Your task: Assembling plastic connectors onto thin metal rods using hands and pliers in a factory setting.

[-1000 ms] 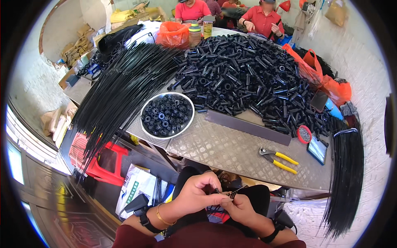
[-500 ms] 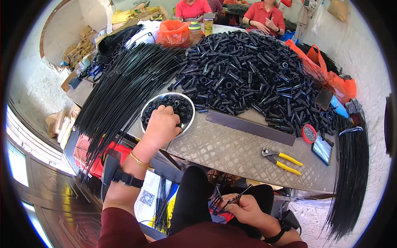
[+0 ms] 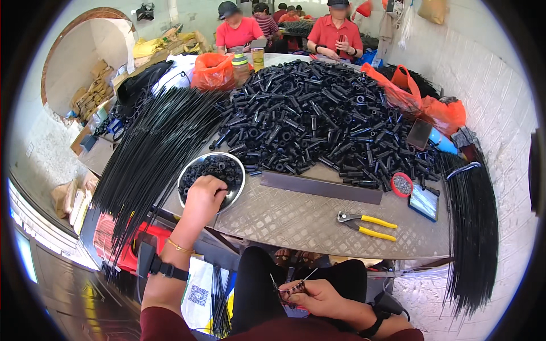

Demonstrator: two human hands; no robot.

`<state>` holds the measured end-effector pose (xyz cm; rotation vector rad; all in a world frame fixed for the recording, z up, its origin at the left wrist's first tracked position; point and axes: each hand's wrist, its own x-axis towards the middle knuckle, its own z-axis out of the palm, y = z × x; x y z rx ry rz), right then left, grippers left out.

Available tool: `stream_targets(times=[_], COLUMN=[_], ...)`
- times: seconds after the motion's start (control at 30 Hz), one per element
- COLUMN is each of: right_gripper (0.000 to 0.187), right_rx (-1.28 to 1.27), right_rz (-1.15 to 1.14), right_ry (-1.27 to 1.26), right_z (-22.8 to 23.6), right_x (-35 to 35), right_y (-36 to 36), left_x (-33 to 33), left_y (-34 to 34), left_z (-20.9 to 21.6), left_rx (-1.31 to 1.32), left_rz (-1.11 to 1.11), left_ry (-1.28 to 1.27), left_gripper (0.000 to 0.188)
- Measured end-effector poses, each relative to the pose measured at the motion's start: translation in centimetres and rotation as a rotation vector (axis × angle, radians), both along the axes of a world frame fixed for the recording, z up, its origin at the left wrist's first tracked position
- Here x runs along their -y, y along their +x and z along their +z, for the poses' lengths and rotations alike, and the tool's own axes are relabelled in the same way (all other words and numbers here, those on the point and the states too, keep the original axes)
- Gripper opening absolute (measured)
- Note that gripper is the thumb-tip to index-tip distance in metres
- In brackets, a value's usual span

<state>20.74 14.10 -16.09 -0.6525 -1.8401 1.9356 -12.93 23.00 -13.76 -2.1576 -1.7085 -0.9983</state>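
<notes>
The left hand (image 3: 203, 197) is reaching over the near side of a round metal bowl (image 3: 244, 173), having moved there from beside the right hand (image 3: 319, 298) since the frame one second earlier. The bowl is standing by the near edge of the bench (image 3: 284, 224), toward its left corner, and is holding small black rings (image 3: 215, 165). The left fingers are curling downward; whether they are pinching a ring cannot be told, the hand itself hiding the tips. The right fingers are pinching a dark ridged piece (image 3: 294, 288) above the lap (image 3: 263, 281), with thin rods (image 3: 310, 273) projecting from it. Yellow-handled cutting pliers (image 3: 351, 220) are lying near the bench's near edge, right of its middle. A long flat bar (image 3: 321, 187) is lying farther in, before a large heap of black tubular pieces (image 3: 307, 119). Long black rods (image 3: 153, 136) are fanning over the left edge; a second bundle (image 3: 472, 238) is hanging over the right edge.
</notes>
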Motion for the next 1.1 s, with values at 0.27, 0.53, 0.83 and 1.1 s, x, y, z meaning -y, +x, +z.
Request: stream_targets(times=[0.27,0.53,0.83,1.1], right_gripper=[0.02,0.015,0.03,0.028], right_rx=[0.051,0.065,-0.001,0.091], right_rz=[0.001,-0.011,-0.012,0.019], right_ry=[0.065,0.075,0.127,0.096], right_z=[0.2,0.4,-0.5,0.0], right_x=[0.5,0.6,0.5,0.4], right_y=[0.0,0.1,0.4,-0.4], left_x=[0.0,-3.4,-2.9,0.9], left_y=[-0.5,1.3,0.4,2.8], left_z=[2.0,1.2,0.5,2.0], left_rx=[0.139,-0.314,0.498,1.754], left_rz=[0.027,0.053,-0.168,-0.599], left_ry=[-0.037,-0.198,-0.268,-0.599], left_gripper=[0.013,0.021,0.022,0.024])
